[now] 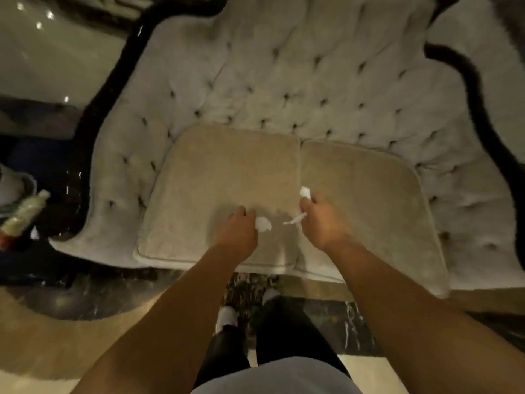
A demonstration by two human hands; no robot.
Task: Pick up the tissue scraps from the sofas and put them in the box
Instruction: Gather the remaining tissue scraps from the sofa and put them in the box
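A cream tufted sofa [312, 81] with a dark frame fills the view, with two beige seat cushions [227, 172]. My left hand [237, 231] hovers over the front of the left cushion, fingers closed on a white tissue scrap [262, 224]. My right hand [322, 220] is over the seam between the cushions, holding white tissue scraps: one piece [304, 191] sticks out above the fingers and a thin strip [295, 220] pokes out to the left. No box is in view.
A side table at the left edge carries a green-and-white bottle [24, 213] and a white dish. Glossy marble floor [71, 331] lies in front of the sofa. My legs and white shoes [227, 318] stand close to the sofa's front edge.
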